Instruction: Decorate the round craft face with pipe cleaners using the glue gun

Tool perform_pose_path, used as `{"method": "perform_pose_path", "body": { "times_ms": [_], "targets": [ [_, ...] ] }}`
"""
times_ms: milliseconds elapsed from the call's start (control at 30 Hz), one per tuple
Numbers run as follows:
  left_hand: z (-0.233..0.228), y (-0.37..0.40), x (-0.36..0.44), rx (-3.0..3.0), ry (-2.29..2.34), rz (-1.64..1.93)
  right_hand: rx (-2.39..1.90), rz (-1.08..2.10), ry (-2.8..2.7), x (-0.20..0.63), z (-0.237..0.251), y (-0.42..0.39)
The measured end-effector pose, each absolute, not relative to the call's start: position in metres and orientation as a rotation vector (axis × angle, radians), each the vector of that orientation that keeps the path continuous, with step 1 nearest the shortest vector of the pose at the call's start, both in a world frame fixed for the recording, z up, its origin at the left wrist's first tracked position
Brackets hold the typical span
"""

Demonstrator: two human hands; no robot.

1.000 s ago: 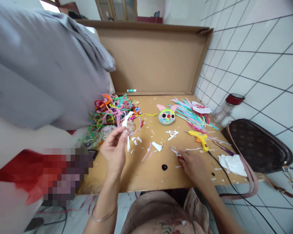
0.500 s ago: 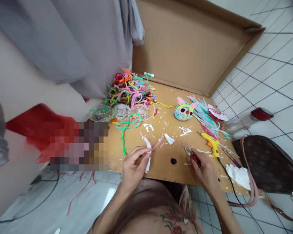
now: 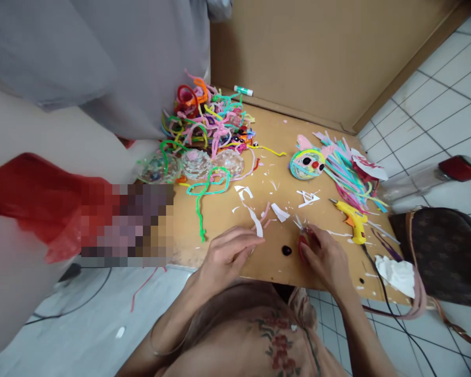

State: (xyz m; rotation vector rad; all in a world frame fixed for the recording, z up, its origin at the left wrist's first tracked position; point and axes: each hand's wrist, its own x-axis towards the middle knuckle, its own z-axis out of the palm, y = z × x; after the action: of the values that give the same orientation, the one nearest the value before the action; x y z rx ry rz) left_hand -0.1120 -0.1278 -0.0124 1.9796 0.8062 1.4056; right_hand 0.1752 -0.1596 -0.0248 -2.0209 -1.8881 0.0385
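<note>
My left hand (image 3: 231, 255) pinches a narrow white paper strip (image 3: 256, 222) between thumb and fingers near the table's front edge. Right behind the strip lies a pale pink strip (image 3: 266, 210). In my right hand (image 3: 328, 257) is a pair of scissors (image 3: 303, 245) with red handles, its blades pointing away from me and apart from the paper. A dark round bead-like piece (image 3: 286, 251) rests between my hands. Beyond them are a white paper scrap (image 3: 280, 212), a cut-out paper triangle (image 3: 308, 197) and a round, colourful animal face (image 3: 307, 163) with pink ears and a red nose.
A yellow glue gun (image 3: 355, 222) lies right, its cord trailing off the table (image 3: 270, 269). Pipe cleaners (image 3: 210, 118) are heaped back left, more (image 3: 343, 165) lie back right. A brown bag (image 3: 443, 256) and crumpled tissue (image 3: 396, 275) sit right. A red plastic bag (image 3: 43, 201) is left.
My left hand has moved right with the white strip, closer to my right hand. The pink strip that stuck out by my fingers now lies behind them. The view has shifted.
</note>
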Motion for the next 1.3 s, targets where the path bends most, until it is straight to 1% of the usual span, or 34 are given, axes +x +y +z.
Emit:
{"method": "perform_pose_path", "body": {
  "times_ms": [167, 333, 500, 600, 700, 767, 833, 1000, 1167, 1300],
  "targets": [
    [-0.008, -0.118, -0.101, 2.022, 0.816, 1.294, -2.024, -0.041, -1.925, 0.180, -0.024, -0.162],
    [-0.021, -0.108, -0.088, 2.086, 0.853, 1.101, -2.010, -0.086, -1.935, 0.189, -0.024, -0.166],
    [-0.028, -0.104, -0.103, 2.190, 1.076, 0.882, -2.020, -0.116, -1.967, 0.191, -0.022, -0.170],
    [-0.015, -0.102, -0.115, 2.198, 1.271, 0.908, -2.044, -0.146, -1.991, 0.192, -0.022, -0.171],
    [0.005, -0.090, -0.111, 2.217, 1.266, 0.999, -2.038, -0.122, -2.014, 0.192, -0.022, -0.170],
    [0.015, -0.075, -0.097, 2.274, 1.151, 0.986, -2.002, -0.078, -2.014, 0.193, -0.021, -0.168],
    [0.020, -0.055, -0.077, 2.332, 1.019, 0.894, -1.948, -0.038, -1.960, 0.194, -0.017, -0.168],
    [0.014, 0.003, -0.009, 2.433, 0.784, 0.660, -1.909, 0.031, -1.564, 0.208, 0.000, -0.175],
    [-0.003, 0.038, 0.061, 2.504, 0.807, 0.446, -2.015, 0.028, -1.381, 0.231, 0.005, -0.185],
    [-0.026, 0.040, 0.080, 2.543, 0.866, 0.431, -2.113, 0.061, -1.379, 0.238, -0.001, -0.192]
  ]
}}
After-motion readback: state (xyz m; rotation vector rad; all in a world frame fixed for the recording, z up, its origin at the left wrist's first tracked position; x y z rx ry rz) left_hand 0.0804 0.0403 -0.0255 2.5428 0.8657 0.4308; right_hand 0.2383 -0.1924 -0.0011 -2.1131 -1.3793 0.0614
